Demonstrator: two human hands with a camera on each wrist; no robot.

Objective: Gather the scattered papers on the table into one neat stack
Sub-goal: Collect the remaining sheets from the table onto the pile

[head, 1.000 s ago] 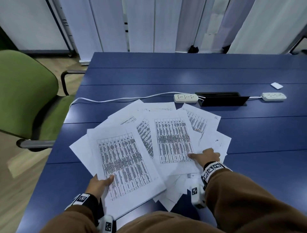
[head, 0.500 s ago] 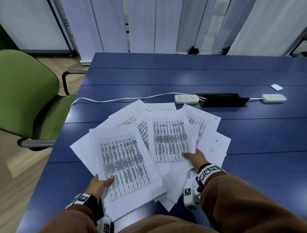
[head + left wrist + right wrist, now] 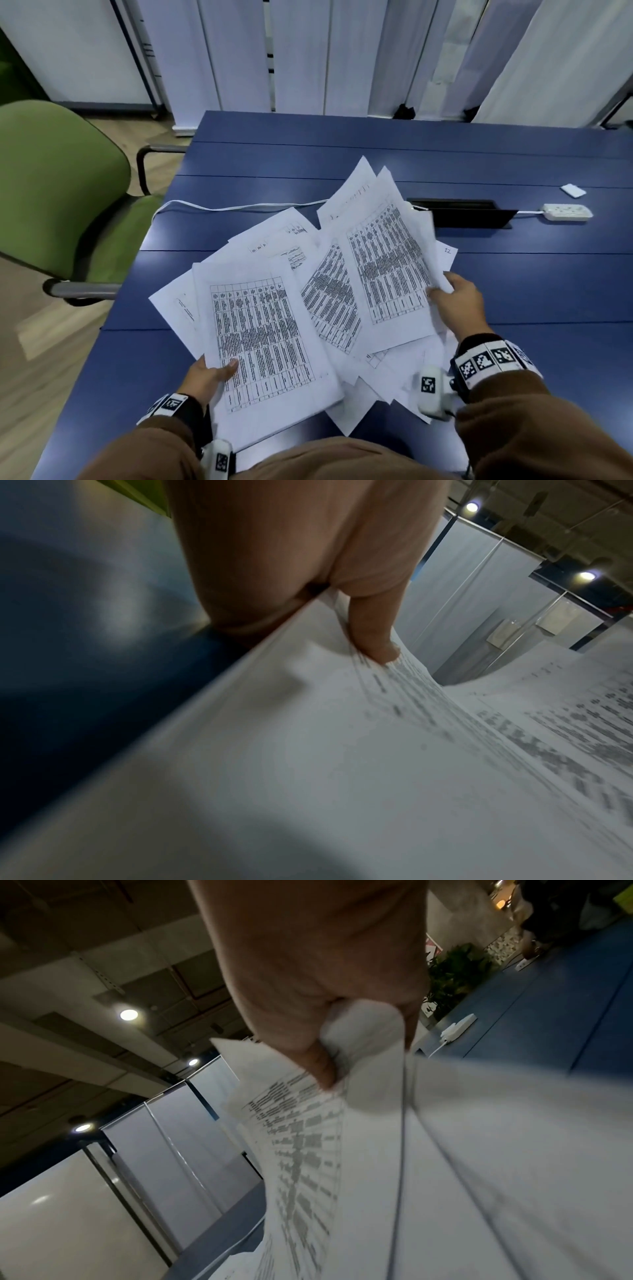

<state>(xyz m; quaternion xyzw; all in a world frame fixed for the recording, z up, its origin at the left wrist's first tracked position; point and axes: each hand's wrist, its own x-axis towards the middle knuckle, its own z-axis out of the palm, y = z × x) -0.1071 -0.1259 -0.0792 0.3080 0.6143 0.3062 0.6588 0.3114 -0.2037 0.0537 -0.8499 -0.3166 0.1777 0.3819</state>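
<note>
Papers (image 3: 260,329) fanned on counter (image 3: 513,291), roughly ten sheets, left hand (image 3: 205,377) thumb pinching near stack, right hand (image 3: 457,301) fingers gripping lifted sheets' edge

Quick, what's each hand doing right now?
Left hand: pinches the near printed sheet.
Right hand: grips the lifted sheets.

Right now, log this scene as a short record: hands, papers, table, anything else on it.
left hand: grips the near-left sheets, thumb on top
right hand: pinches the right sheets, lifting them off the table
papers: fanned out, overlapping, not yet one stack
table: blue, papers at its near left
power strip: far right, apart from the papers
cable: white, runs behind the papers
chair: green, left of the table
</note>
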